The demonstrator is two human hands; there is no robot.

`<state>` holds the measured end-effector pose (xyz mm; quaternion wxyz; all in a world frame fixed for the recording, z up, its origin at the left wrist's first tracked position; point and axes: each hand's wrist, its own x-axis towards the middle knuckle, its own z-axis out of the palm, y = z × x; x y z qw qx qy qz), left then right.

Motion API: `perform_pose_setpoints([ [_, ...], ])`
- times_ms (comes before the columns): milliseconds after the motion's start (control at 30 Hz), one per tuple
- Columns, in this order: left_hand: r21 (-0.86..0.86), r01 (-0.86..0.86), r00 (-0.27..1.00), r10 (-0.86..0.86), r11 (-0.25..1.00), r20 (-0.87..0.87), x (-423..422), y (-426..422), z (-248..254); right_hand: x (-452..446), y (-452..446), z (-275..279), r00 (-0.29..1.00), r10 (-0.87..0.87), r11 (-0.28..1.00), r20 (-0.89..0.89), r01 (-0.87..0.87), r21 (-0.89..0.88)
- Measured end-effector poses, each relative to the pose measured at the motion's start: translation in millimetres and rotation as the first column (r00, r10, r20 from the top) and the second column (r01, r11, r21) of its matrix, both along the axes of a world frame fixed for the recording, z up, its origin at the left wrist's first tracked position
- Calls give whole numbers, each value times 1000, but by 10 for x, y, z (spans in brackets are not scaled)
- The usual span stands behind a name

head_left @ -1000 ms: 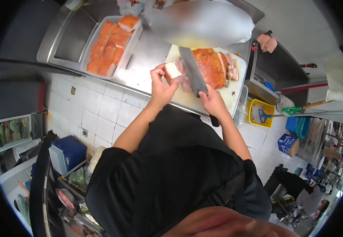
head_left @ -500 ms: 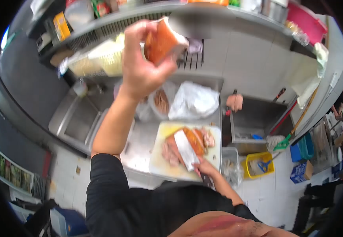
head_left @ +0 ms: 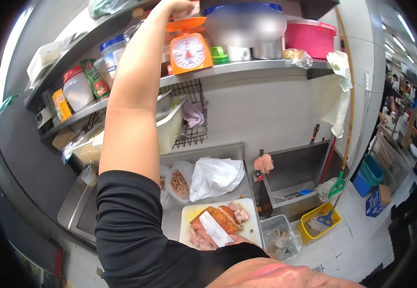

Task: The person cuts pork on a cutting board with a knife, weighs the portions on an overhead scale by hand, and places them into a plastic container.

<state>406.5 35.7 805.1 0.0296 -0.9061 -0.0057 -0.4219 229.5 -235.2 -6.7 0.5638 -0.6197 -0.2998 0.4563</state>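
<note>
My left hand (head_left: 176,6) is raised to the top of the view, just above the tray of an orange kitchen scale (head_left: 188,52) on the shelf. The frame edge cuts off part of its fingers. A pinkish bit of the meat piece (head_left: 195,9) shows by the fingertips. Low down, my right hand (head_left: 238,239) is closed on a cleaver, its grip partly hidden by my black shirt. The broad cleaver blade (head_left: 215,229) lies over a browned slab of meat (head_left: 224,217). Sliced and chopped meat (head_left: 200,238) sits around it on a white cutting board (head_left: 251,225).
Behind the board lie a white plastic bag (head_left: 218,176) and a bag of cooked meat (head_left: 179,185). The shelf carries jars, a pot and a pink tub (head_left: 309,39). A sink (head_left: 295,173), clear bin (head_left: 278,235) and yellow bucket (head_left: 320,223) are at right.
My left hand has gone up and away with the meat piece, to the scale on the shelf. The view has tilted upward. My right hand still keeps the cleaver over the meat.
</note>
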Motion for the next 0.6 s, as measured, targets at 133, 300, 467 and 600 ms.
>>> perform_pose_setpoints([
  [133,-222,-170,960,111,960,-256,80,-7,-38,-8,-10,35,999,-1,1000,-36,1,2],
  [300,-276,-106,984,61,955,-166,138,239,-47,-10,5,56,998,3,1000,-60,-3,1],
  [467,-282,-131,961,52,950,-270,150,355,-16,-30,20,61,996,11,1000,-83,-11,1],
  [600,164,-89,982,115,982,-151,152,373,-39,-35,27,44,996,10,1000,-91,-10,5],
])
